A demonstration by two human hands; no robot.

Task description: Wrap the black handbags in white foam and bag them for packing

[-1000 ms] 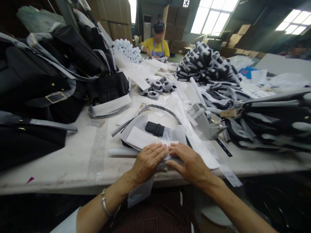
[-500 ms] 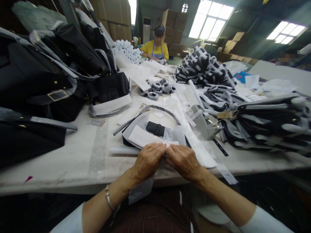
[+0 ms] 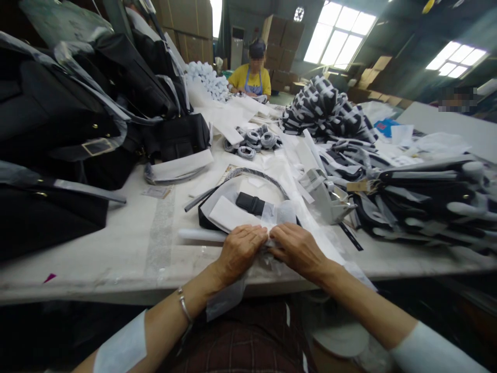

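Observation:
A black bag [image 3: 207,216] lies near the table's front edge, partly covered by white wrapping sheet [image 3: 229,213]. On top of it rests a black strap tab [image 3: 251,203], with clear film at its right end. My left hand [image 3: 243,251] is closed on the near edge of the sheet, fingertips pressed down. Close beside it, my right hand [image 3: 298,251] pinches the same edge with bent fingers. What lies under the fingertips is mostly hidden. A thin plastic bag [image 3: 227,298] hangs below my left hand, over the table edge.
Black bags [image 3: 50,207] are heaped on the left. Wrapped black pieces [image 3: 419,202] pile up on the right, near a tape dispenser [image 3: 330,199]. Coiled wrapped straps [image 3: 254,140] sit farther back. A person in yellow [image 3: 252,80] works across the table.
My right hand has shifted slightly right, opening a small gap between the hands. The sheet's near edge is still held. The whole view has moved a little.

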